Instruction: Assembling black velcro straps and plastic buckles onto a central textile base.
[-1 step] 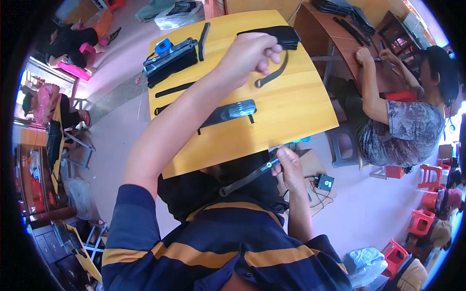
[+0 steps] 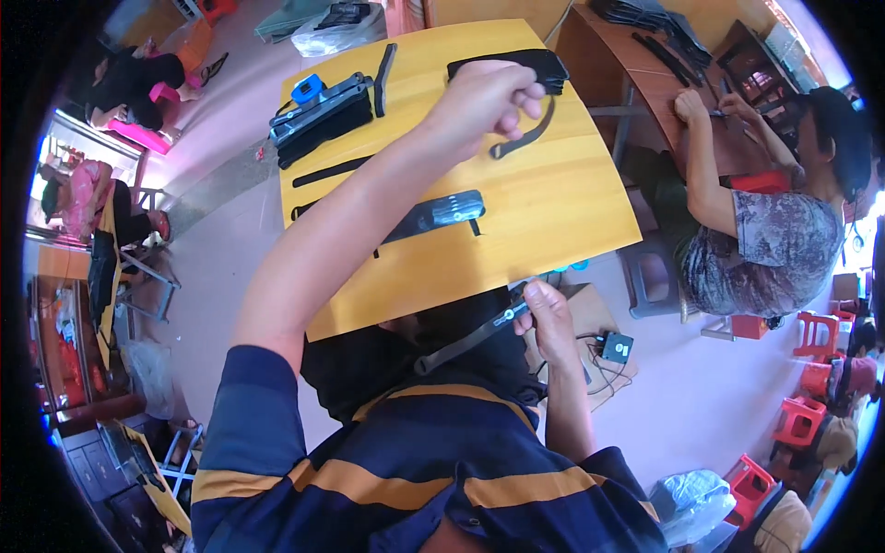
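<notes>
Over the far right part of the yellow table (image 2: 553, 212), my left hand (image 2: 489, 101) is closed on a dark strap (image 2: 525, 140), whose looped end hangs down. Just off the near edge, in my lap, my right hand (image 2: 548, 318) pinches another dark strap (image 2: 461, 347) with a small printed patch on it. That strap slants down to the left. Behind my left hand lies a stack of black flat pieces (image 2: 549, 66). A dark piece with a glossy cover (image 2: 442, 212) lies mid-table, partly hidden by my left forearm.
At the far left of the table sit black pieces with grey parts (image 2: 323, 115) and a blue ring (image 2: 307, 88). Black strips (image 2: 332, 171) lie nearby. To the right, a person (image 2: 765, 212) works at a brown table (image 2: 636, 55). A black box with cables (image 2: 618, 347) lies on the floor.
My left hand has shifted slightly right, and the hanging end of its strap has swung right and up a little. My right hand stays nearly still.
</notes>
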Demonstrator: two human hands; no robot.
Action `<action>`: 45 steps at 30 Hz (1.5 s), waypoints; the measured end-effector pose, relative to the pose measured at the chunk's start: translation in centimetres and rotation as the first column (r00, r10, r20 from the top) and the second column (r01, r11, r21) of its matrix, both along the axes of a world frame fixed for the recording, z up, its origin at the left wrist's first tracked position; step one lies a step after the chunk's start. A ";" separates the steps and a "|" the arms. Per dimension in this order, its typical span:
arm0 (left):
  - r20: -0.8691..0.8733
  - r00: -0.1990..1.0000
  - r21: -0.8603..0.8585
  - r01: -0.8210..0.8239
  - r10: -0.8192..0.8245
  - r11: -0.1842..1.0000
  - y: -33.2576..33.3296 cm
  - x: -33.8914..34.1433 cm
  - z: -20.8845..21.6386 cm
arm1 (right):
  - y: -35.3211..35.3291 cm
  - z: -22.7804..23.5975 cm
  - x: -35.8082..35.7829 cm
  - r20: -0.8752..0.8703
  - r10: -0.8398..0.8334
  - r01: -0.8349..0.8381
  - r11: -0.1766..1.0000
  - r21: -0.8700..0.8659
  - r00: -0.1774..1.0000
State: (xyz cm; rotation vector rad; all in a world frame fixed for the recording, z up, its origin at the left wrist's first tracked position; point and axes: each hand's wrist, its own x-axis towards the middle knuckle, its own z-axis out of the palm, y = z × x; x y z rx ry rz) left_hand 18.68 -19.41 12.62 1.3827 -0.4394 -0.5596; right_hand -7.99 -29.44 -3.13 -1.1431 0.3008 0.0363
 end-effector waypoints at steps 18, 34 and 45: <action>-0.149 0.969 0.413 -0.121 0.198 0.903 1.4 6.9 -14.5 | -1.1 -0.6 1.4 -0.106 -0.006 0.008 1.000 0.022 0.994; 0.189 0.981 0.340 -0.035 -0.032 0.940 8.3 -4.1 -9.2 | 1.1 2.0 1.5 -0.015 0.044 -0.044 0.999 -0.023 0.999; 0.248 0.958 0.432 0.026 -0.147 0.902 14.9 -20.7 -9.1 | 5.5 2.6 1.3 0.105 0.218 -0.215 0.976 -0.040 0.970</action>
